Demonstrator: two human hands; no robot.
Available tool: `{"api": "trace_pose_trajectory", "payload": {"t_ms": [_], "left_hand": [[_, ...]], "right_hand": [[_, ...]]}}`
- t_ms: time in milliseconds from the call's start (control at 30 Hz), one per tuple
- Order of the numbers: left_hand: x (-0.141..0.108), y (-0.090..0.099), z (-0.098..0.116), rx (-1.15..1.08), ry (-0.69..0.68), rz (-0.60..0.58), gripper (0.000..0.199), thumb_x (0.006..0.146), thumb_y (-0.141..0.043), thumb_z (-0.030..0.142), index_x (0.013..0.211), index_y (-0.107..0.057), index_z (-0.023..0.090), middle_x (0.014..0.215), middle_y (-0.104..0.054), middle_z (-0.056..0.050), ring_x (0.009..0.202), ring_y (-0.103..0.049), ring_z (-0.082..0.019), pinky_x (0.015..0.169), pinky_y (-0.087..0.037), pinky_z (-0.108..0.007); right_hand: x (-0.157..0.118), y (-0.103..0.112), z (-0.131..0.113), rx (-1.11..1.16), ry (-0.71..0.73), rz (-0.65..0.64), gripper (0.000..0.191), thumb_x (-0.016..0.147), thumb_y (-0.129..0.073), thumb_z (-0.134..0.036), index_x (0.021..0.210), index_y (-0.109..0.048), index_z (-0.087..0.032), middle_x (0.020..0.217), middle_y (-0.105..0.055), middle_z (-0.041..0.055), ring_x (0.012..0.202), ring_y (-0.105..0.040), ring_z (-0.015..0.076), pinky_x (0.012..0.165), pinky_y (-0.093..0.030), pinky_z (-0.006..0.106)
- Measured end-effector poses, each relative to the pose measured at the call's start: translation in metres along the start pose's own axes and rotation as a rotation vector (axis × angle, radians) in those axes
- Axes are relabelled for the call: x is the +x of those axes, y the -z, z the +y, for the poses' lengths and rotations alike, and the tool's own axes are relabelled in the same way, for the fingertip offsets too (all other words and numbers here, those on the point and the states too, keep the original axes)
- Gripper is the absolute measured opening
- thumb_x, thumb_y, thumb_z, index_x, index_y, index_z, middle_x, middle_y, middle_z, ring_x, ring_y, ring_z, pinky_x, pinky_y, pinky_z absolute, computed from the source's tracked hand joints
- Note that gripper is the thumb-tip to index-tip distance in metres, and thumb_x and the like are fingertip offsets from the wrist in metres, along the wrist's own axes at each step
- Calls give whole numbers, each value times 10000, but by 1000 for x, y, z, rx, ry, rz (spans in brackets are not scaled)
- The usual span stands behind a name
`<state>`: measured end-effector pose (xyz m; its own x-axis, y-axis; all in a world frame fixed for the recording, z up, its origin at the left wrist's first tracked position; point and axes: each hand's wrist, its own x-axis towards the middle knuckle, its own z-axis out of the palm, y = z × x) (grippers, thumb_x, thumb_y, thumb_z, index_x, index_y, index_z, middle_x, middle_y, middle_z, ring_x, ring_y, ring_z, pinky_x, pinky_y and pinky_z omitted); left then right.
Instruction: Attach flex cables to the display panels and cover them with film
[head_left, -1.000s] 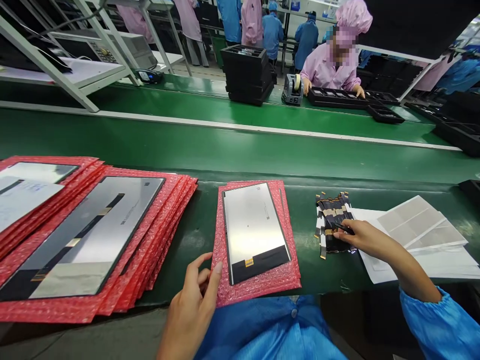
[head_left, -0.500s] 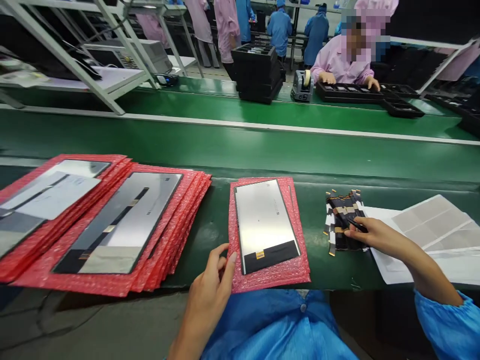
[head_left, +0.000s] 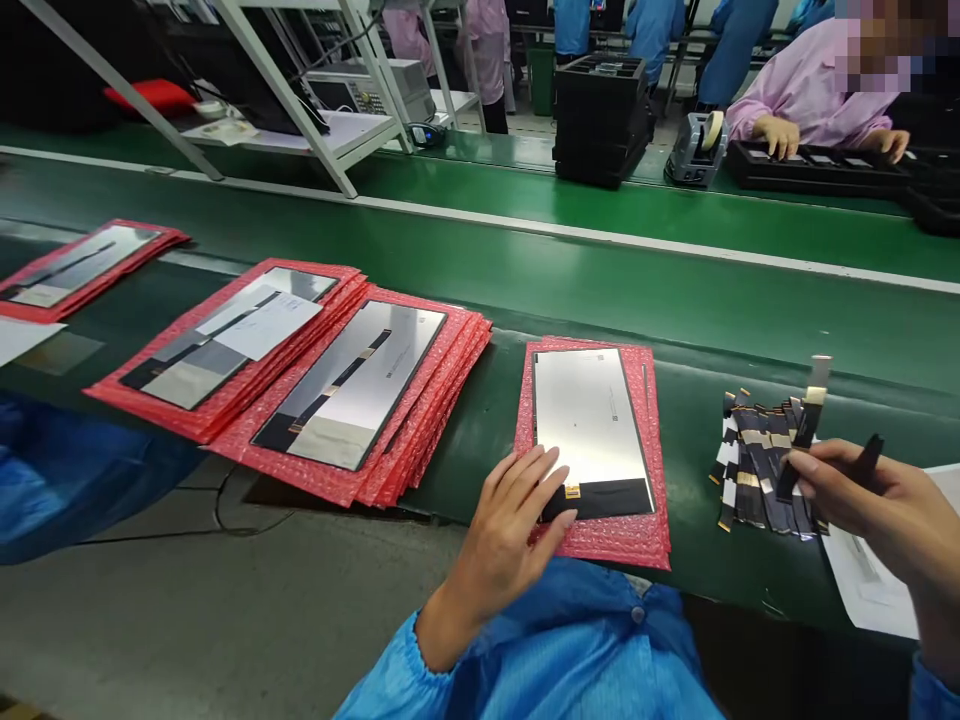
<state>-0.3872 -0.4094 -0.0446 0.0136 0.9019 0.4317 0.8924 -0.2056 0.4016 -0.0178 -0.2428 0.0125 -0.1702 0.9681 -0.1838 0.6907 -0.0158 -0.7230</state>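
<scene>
In front of me a display panel [head_left: 589,400] with a black lower band lies on red bubble-wrap sheets [head_left: 660,480]. My left hand [head_left: 517,510] rests with fingers spread on the panel's lower left corner. To the right, my right hand [head_left: 870,500] is closed round black tweezers [head_left: 870,455]. At its fingertips a flex cable [head_left: 814,400] stands upright, raised over a pile of similar flex cables [head_left: 754,460]. Whether fingers or tweezer tips grip the cable is hidden.
Stacks of panels on red bubble wrap [head_left: 420,470] lie at the left, one under a paper slip [head_left: 274,325]. White sheets [head_left: 862,580] lie under my right hand. Across the green bench stand black trays [head_left: 600,120], a tape dispenser [head_left: 697,150] and a co-worker in pink [head_left: 795,80].
My left hand has moved from the wrap's edge onto the panel. My right hand has lifted one flex cable from the pile. The view has turned left.
</scene>
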Motion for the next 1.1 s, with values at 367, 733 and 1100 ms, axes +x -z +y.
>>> {"api": "trace_pose_trajectory", "payload": {"t_ms": [367,733,1100], "left_hand": [[-1,-11,-13,34,-47,21,649,945,-624,399,1507,-301,371,1463,-531,2,1389,-509,-245,1188,-439,-568],[-5,-14,-12,37,-115,-21,507,940,-627,308,1410,-455,387,1468,-518,64,1399,-495,-198,1220,-432,-453],[-2,-7,-7,-155,15,-94,321,960,-596,296,1278,-589,339,1456,-549,45,1409,-494,-182,1217,-409,-475]], "right_hand": [[18,-106,-108,548,112,-530,220,788,-693,-526,822,-658,-311,726,-744,-11,227,-409,45,214,-295,206],[51,-143,-117,598,202,-597,273,825,-668,-526,856,-610,-261,736,-715,-35,250,-397,3,224,-301,173],[43,-141,-119,403,169,-621,313,832,-649,-557,866,-635,-246,744,-740,-45,249,-458,9,224,-312,146]]}}
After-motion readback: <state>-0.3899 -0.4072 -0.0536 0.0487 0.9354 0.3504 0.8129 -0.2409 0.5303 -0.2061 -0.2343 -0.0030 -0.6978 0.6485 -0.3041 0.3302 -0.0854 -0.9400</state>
